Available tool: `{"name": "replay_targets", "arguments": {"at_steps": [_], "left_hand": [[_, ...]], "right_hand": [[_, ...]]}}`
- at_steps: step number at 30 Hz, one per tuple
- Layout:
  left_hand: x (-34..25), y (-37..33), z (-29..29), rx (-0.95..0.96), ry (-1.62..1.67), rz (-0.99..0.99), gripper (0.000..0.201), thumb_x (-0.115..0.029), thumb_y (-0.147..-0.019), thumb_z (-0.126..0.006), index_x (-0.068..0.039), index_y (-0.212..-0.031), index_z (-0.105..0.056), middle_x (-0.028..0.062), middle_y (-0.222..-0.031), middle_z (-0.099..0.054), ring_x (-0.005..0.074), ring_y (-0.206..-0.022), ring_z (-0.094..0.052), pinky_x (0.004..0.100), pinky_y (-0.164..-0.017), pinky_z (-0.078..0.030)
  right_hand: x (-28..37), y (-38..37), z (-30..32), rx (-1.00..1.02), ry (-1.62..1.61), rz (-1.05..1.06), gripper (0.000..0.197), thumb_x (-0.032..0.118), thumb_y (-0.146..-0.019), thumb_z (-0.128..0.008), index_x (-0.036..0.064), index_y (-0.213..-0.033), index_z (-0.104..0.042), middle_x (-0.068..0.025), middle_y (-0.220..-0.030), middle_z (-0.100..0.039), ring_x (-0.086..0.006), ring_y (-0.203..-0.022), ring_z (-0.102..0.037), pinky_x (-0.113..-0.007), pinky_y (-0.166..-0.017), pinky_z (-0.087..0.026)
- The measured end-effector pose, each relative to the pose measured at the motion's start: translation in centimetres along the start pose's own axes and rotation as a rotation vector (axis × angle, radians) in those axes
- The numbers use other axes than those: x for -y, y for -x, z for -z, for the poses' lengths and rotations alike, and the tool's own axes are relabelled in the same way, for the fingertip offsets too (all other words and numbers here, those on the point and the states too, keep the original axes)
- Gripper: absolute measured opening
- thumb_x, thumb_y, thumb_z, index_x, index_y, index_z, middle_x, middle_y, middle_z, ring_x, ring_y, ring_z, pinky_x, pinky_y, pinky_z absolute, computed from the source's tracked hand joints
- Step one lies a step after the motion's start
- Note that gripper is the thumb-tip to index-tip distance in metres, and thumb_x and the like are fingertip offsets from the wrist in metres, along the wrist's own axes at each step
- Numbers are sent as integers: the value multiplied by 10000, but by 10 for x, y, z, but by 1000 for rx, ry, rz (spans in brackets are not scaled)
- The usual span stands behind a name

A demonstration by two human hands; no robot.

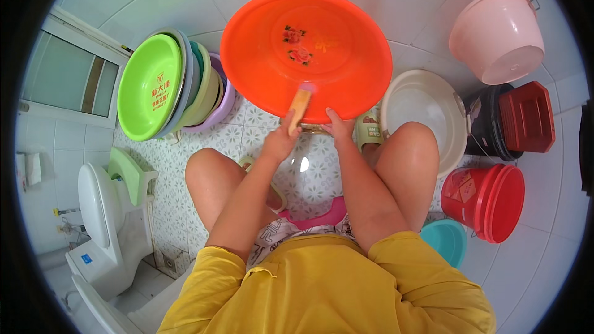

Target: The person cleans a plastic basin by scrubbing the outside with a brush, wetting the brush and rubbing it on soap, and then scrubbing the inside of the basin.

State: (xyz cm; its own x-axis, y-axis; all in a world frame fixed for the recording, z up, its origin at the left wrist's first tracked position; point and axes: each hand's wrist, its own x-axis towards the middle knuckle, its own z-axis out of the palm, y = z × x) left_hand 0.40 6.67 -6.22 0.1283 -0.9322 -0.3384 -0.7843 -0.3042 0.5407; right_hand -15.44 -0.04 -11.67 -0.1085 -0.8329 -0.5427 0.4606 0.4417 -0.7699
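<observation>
A large orange-red basin with printed roses is tilted up in front of me, its broad face turned toward me. My left hand is closed around a scrubbing brush with a yellowish, wood-like handle. The brush's pinkish head rests against the lower part of the basin and looks slightly blurred. At the basin's bottom rim, right of the brush, my right hand grips the edge, with some of its fingers hidden behind it.
Stacked basins, a green one foremost, lean at the left beside a toilet and a green stool. On the right are a whitish basin, a pink bucket, red buckets and a teal basin. Wet patterned tiles cover the floor.
</observation>
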Motion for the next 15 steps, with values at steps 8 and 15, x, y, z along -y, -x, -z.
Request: {"name": "replay_targets", "arguments": {"at_steps": [8, 15], "left_hand": [[-18, 5, -12, 67, 28, 43, 593, -449, -875, -456, -314, -1410, -238, 236, -1002, -622, 428, -912, -589, 459, -817, -462], [-4, -10, 20, -132, -177, 183, 622, -454, -881, -461, -334, -1415, -165, 257, -845, -626, 438, -815, -602, 503, -731, -476]], "right_hand": [[-3, -6, 5, -27, -26, 3, 384, 98, -762, -685, 58, -1106, -518, -102, -1022, -597, -232, -735, -632, -332, -520, -566], [0, -6, 4, -10, -19, 0, 454, 90, -761, -683, 56, -1164, -476, -116, -1042, -589, -252, -774, -634, -344, -525, -570]]}}
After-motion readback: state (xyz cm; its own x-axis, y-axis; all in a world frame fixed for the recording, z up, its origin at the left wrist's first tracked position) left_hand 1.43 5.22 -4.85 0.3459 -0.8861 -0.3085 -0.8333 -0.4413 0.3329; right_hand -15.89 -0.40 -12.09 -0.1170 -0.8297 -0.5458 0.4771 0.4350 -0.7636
